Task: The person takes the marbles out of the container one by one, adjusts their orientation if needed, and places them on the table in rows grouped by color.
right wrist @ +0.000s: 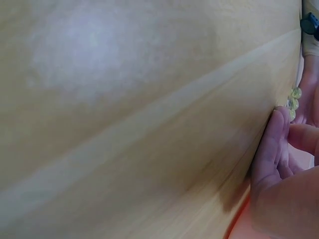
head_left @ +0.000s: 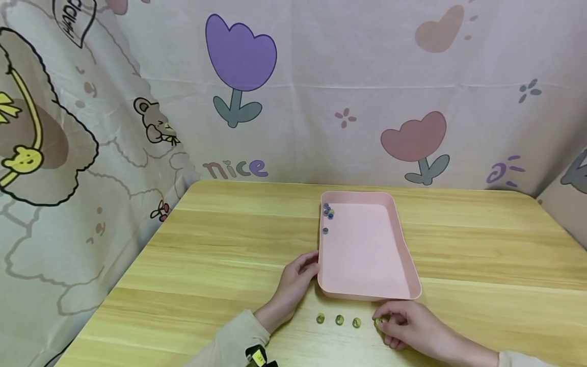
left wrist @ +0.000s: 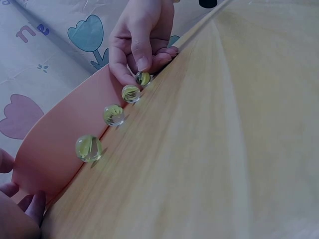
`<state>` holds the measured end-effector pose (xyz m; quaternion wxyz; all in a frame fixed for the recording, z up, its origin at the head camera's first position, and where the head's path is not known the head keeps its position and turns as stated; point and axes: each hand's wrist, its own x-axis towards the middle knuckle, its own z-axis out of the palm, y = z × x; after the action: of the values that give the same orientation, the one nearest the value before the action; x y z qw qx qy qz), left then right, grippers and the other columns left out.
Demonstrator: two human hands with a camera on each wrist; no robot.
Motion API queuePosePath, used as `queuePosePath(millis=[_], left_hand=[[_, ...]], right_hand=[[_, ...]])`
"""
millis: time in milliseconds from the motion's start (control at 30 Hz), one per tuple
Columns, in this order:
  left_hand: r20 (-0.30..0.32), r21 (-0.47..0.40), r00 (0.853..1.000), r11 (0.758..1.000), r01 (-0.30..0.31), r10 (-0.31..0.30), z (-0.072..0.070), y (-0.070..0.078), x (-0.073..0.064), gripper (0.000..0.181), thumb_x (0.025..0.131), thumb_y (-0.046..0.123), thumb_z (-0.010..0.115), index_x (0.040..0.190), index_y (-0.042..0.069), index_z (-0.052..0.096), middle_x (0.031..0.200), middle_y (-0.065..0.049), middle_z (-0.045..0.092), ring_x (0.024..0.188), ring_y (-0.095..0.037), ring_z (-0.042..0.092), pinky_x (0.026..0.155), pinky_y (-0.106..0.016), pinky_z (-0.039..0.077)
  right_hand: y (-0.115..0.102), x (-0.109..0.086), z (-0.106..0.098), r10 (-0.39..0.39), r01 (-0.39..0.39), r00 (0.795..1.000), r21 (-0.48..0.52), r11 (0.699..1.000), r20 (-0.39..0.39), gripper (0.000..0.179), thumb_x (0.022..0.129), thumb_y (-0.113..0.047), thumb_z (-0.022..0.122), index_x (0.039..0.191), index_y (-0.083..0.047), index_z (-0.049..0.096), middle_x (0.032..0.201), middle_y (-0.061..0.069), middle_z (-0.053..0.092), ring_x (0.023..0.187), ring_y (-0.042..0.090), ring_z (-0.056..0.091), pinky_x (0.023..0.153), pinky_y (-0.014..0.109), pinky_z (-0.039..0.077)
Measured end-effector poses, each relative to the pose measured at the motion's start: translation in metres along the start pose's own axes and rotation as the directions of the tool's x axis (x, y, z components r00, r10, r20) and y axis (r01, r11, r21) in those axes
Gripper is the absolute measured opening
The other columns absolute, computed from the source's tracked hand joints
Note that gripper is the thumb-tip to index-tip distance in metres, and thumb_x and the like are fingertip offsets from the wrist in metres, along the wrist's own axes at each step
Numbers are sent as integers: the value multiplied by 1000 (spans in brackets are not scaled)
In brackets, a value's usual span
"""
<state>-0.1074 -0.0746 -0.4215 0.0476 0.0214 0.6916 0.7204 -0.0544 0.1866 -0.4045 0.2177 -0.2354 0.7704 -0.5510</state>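
Left sleeve (head_left: 234,339) occupies bottom centre; we find left hand (head_left: 290,288), fingers relaxed, touching one pink tray (head_left: 362,255); right hand (head_left: 410,323), lower right, pinches one marble (head_left: 378,322); three loose marbles (head_left: 339,320) leftward.

The head camera looks forward and down toward the far edge of the worktop (head_left: 206,229); low, tilted wrist views share the cat's-eye marbles (left wrist: 88,149).

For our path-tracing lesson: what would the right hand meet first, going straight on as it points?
If kept low, the right hand would probably meet the nearest loose marble, left of its pinched marble.
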Motion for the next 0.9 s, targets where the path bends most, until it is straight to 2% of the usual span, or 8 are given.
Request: queuePosePath(millis=[233,733,900], left_hand=[[-2,-2,1000,1000,4,-4,-1,0,0,39,96,9,56,133,-5,53,126,-16,58,116,-27,55,97,-31,48],[6,-15,1000,1000,0,0,-1,1,-1,40,96,9,56,133,-6,52,126,-17,58,116,-27,55,97,-32,48],[4,-11,1000,1000,4,-4,0,1,-1,40,96,9,56,133,-5,53,127,-16,58,117,-27,54,97,-32,47]], right_hand=[[1,1,1,-44,44,999,-34,998,-1,14,94,-5,60,104,4,63,69,-4,63,62,6,60,51,30,56],[1,0,1,-23,23,1000,-46,999,0,19,94,-6,60,109,6,64,70,-5,63,62,6,59,52,29,56],[2,-2,1,-58,58,998,-75,995,-6,22,94,-4,60,111,10,63,70,-7,62,62,4,58,52,28,55]])
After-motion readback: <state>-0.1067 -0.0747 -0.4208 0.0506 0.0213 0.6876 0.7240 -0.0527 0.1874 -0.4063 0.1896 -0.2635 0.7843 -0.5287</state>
